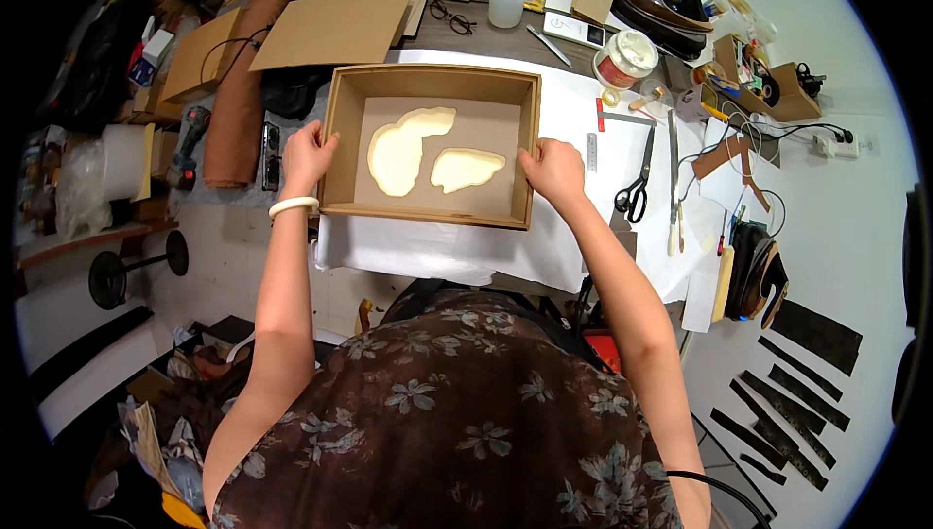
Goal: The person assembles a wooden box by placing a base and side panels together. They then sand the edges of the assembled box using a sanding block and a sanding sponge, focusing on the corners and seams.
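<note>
A shallow brown cardboard box [428, 216] sits in front of me, over white paper on the worktable. My left hand [309, 154], with a pale bangle at the wrist, pinches its left wall. On the opposite side my right hand [557, 171] has its fingers closed on the right wall. Inside, against the box floor, show a large curved cream shape [397, 156] and a smaller wedge-like cream shape [466, 170], both with tan edges. Whether these are flat pieces or cut-out openings I cannot tell.
Black scissors [634, 197] and a small steel ruler [591, 152] lie right of the box. Behind stand a white tub [626, 59], a squeeze bottle [506, 0] and an iron [663, 10]. Leaning cardboard [330, 32] and a brown roll [238, 102] are at the left.
</note>
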A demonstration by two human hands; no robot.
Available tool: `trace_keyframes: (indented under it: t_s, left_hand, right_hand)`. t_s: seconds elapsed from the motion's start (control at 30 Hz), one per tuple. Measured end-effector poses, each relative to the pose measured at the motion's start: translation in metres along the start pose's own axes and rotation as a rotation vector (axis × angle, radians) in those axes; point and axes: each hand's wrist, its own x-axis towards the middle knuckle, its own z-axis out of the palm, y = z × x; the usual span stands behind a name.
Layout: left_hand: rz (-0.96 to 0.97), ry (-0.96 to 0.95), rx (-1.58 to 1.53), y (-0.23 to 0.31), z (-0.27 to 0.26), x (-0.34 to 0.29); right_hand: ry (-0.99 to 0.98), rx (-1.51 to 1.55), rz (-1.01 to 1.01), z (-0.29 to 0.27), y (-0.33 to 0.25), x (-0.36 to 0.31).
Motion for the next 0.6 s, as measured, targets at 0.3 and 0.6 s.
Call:
trace_keyframes:
  t_s: [0.3,0.6]
  left_hand:
    - [-0.084,0.035,0.066,-0.007,0.009,0.011]
    - [-0.037,0.141,-0.019,0.001,0.017,0.004]
  right_hand:
    - [-0.136,0.273,-0.030,-0.008,0.029,0.009]
    - [-0.213,-0.559,0.068,0.061,0.186,-0.109]
